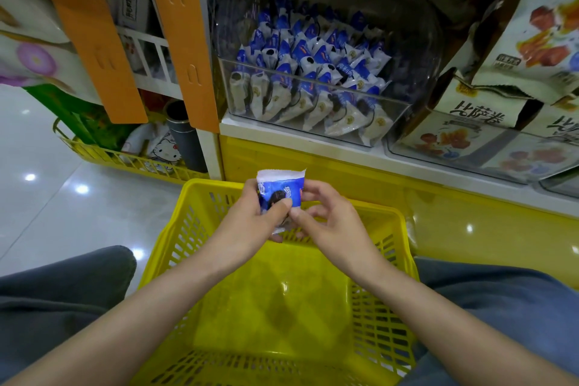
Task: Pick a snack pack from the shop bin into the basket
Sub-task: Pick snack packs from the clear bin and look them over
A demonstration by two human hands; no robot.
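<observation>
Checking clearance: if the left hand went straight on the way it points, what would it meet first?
Most likely the right hand, which pinches the same snack pack the left hand holds; depth is unclear.

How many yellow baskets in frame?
2. The near basket sits below the left hand and right hand, which both hold the snack pack; the far basket stands on the floor at left. Others may be hidden.

Bright spots of glare on the glossy floor [47, 213]; frame edges bend; sharp centre, dim top
</observation>
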